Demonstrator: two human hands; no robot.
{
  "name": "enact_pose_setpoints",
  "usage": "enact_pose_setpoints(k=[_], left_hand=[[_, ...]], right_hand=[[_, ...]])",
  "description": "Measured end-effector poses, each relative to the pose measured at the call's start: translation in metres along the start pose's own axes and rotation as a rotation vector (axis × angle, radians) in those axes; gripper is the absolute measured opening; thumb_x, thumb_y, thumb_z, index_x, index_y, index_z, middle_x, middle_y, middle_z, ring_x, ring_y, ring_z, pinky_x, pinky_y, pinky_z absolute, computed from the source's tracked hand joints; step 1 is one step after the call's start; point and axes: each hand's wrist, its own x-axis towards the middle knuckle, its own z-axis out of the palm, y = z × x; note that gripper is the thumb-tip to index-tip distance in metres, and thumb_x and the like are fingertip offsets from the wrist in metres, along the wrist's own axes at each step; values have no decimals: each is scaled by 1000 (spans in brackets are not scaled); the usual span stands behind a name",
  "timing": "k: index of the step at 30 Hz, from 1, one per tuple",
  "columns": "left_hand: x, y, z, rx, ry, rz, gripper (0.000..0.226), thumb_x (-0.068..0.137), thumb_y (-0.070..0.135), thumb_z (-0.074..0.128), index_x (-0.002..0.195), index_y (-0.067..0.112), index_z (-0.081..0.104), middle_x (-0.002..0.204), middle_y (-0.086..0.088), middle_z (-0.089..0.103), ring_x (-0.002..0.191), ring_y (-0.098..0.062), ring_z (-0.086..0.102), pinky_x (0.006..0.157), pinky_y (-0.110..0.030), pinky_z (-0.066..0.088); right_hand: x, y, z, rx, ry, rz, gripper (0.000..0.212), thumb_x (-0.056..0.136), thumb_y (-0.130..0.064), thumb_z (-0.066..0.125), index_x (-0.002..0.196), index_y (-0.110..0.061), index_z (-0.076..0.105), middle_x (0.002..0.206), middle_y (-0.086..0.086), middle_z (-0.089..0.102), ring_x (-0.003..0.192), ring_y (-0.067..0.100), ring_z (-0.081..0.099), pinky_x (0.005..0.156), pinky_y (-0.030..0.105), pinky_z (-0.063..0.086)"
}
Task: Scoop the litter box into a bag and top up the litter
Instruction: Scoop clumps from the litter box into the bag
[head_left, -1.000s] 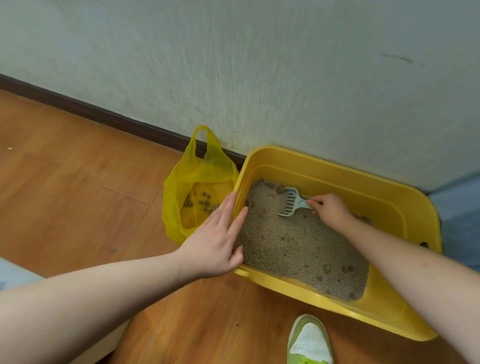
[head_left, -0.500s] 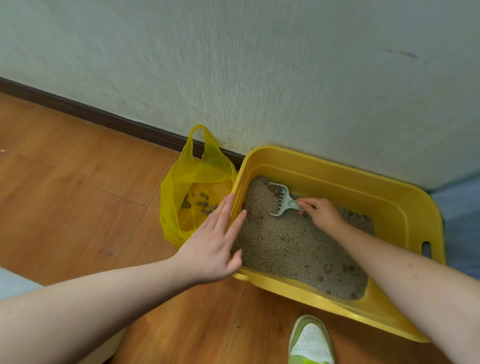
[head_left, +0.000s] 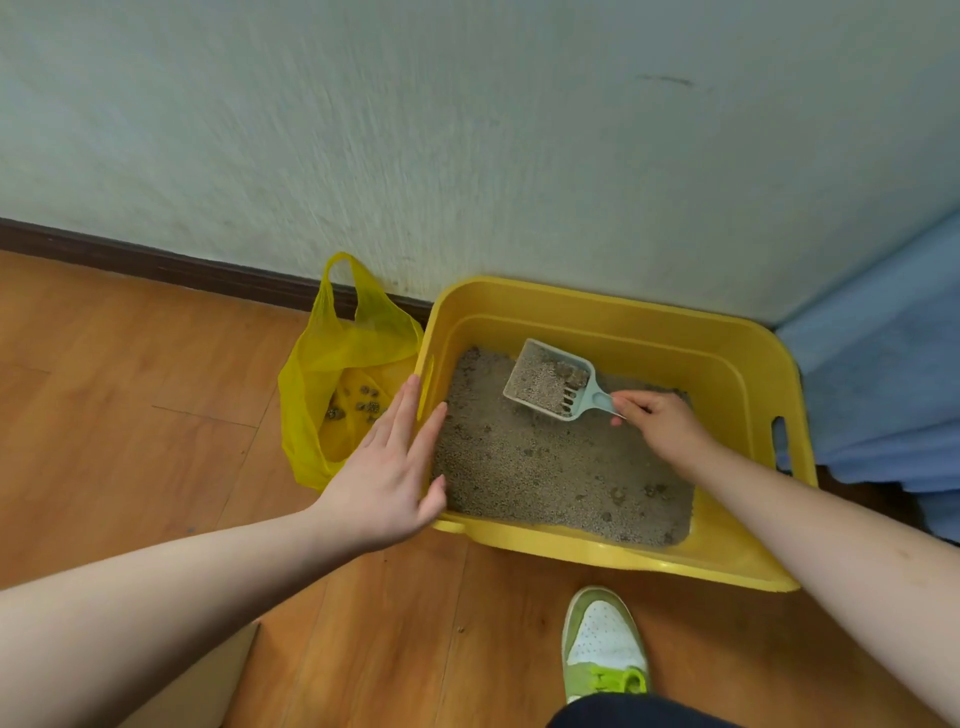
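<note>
- Change, scoop: a second ago my pale blue slotted plastic scoop (head_left: 549, 383) was dug blade-down into the grey granular litter (head_left: 545, 467) near the far-left corner of the box. It is now lifted clear and turned face-up, loaded with litter and a few darker clumps sitting near its slots.
- Meaning for the task: I judge this to be a scooping pass at its sifting stage. Loose grains have yet to fall through the slots before the load goes to the bag. The top-up has not begun, and no fresh litter container is in view.
- Right hand (head_left: 655, 427): pinching the tip of the scoop's short handle between thumb and fingers, above the middle of the box toward its far wall.
- Left hand (head_left: 387, 483): flat, fingers straight, resting on the left rim of the yellow rectangular plastic litter box (head_left: 727, 358) near its near-left corner, as it was a second ago; it holds nothing.
- Yellow thin plastic carrier bag (head_left: 332, 374): on the wooden floor (head_left: 130, 389), just beside the box's left wall, mouth open, dark clumps already inside. It lies just beyond my left fingertips and left of the scoop, with the box's left rim between.
- Remaining in box: several dark clumps toward the near-right corner.
</note>
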Motion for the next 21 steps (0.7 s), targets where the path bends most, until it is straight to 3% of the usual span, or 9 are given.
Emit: enact_pose_setpoints(k=[4, 8, 12, 14, 16, 18, 21], left_hand=[[0, 2, -2, -1, -3, -9, 77, 88, 49, 35, 151, 6, 31, 160, -27, 4, 148, -38, 11, 116, -42, 11], [0, 3, -2, 1, -1, -17, 76, 87, 49, 35, 150, 6, 32, 160, -27, 5, 148, -39, 13, 116, -42, 14], [0, 4, -2, -2, 2, -22, 77, 88, 51, 30, 152, 8, 28, 161, -25, 0, 149, -37, 8, 116, -39, 11], [0, 4, -2, -7, 4, -24, 78, 88, 52, 29, 153, 9, 27, 161, -24, -1, 149, -36, 7, 116, -39, 11], [0, 5, -2, -12, 4, -24, 78, 88, 52, 29, 153, 9, 26, 161, -23, -2, 149, -36, 6, 116, -38, 10], [0, 5, -2, -15, 4, -24, 78, 88, 52, 29, 153, 9, 25, 161, -23, -2, 150, -35, 5, 116, -38, 11], [0, 5, -2, -25, 7, -24, 77, 88, 51, 31, 153, 8, 26, 161, -23, -1, 149, -35, 7, 116, -39, 12]], right_hand=[[-19, 8, -22, 100, 46, 39, 25, 99, -23, 52, 118, -17, 66, 79, -9, 66, 70, 1, 50, 59, 17, 30], [-32, 20, -41, 80, 73, 71, 25, 99, -27, 51, 118, -21, 66, 80, -7, 67, 58, 3, 40, 55, 23, 30], [-39, 25, -51, -6, 86, 64, 28, 98, -29, 52, 121, -19, 66, 81, -6, 70, 60, 5, 44, 59, 27, 33], [-43, 23, -54, -12, 85, 60, 29, 98, -28, 52, 122, -20, 65, 83, -4, 71, 61, 11, 50, 60, 31, 39], [-46, 21, -55, -34, 77, 61, 28, 98, -29, 53, 121, -21, 65, 86, -4, 72, 83, 29, 63, 77, 42, 49], [-46, 21, -54, -51, 70, 75, 28, 97, -31, 54, 121, -23, 66, 86, -5, 73, 103, 41, 60, 92, 50, 46], [-45, 18, -52, -91, 37, 90, 26, 97, -33, 54, 118, -27, 66, 84, -9, 73, 108, 45, 58, 94, 54, 45]])
